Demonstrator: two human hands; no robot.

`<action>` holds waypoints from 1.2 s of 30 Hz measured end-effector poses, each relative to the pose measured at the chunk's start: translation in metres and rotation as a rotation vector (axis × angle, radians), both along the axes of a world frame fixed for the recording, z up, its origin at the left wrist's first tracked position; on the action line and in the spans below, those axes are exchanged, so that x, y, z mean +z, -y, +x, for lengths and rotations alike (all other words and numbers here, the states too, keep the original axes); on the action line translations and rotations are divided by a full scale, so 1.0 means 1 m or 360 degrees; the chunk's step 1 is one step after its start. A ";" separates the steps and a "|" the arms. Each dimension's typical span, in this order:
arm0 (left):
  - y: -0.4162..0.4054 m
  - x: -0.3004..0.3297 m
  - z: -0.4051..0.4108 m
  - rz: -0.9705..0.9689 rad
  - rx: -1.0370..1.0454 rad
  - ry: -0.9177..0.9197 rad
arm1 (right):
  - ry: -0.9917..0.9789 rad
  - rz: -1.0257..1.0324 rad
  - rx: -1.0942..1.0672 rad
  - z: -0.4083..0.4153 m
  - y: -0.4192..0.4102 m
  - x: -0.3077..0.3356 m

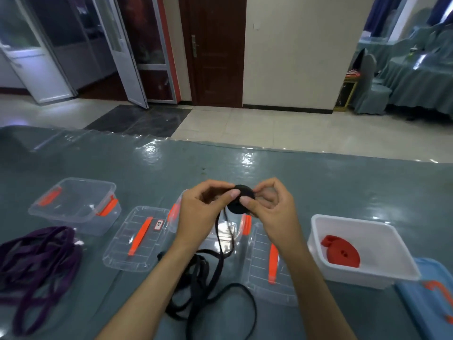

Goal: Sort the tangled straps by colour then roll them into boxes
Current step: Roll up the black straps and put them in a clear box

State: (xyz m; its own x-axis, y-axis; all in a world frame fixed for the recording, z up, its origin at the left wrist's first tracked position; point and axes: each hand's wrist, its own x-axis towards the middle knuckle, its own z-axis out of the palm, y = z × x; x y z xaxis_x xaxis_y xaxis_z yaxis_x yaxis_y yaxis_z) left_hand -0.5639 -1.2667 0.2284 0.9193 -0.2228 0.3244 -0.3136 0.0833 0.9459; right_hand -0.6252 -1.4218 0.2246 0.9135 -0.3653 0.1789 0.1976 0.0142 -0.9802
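Both hands hold a small black roll (241, 201) of strap above the table's middle. My left hand (204, 209) pinches its left side, my right hand (272, 207) its right. The loose black strap (210, 278) hangs down from the roll into a tangled heap in front of me. A purple strap pile (36, 263) lies at the left. A rolled red strap (342, 252) lies in the white box (389, 271) at the right. An empty clear box (73, 204) stands at the left; another clear box (175, 217) is mostly hidden behind my hands.
Two clear lids with orange handles lie flat on the grey-green table (318, 182): one lid (137, 239) left of my arms, the other lid (269, 263) under my right forearm. A blue lid (426, 295) lies at the right edge. Beyond the table are tiled floor and doors.
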 end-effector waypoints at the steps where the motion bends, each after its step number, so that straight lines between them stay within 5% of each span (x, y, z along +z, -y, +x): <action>1: 0.004 0.001 -0.004 0.0018 0.0006 0.0018 | 0.0026 -0.0018 0.0019 -0.001 0.005 0.001; 10: -0.004 0.008 -0.026 0.0180 -0.0039 0.0060 | 0.0053 -0.0052 0.0023 -0.018 0.011 0.002; 22: -0.013 0.011 -0.032 -0.0139 0.0164 -0.0028 | 0.0049 0.0041 0.0063 -0.019 -0.020 0.007; 28: -0.050 0.006 -0.002 -0.0029 -0.0187 0.0033 | 0.0170 -0.0060 -0.0071 0.001 -0.038 0.009; 36: -0.091 -0.006 0.050 -0.0189 -0.0172 -0.0036 | 0.0162 -0.0233 -0.0063 0.045 -0.086 0.023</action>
State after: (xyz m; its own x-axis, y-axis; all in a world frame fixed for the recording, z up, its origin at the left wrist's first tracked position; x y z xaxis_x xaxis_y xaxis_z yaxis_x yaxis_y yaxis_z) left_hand -0.5135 -1.1756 0.2220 0.8993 -0.2823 0.3341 -0.2758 0.2268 0.9341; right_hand -0.5804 -1.3363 0.2471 0.8736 -0.3636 0.3236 0.2935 -0.1369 -0.9461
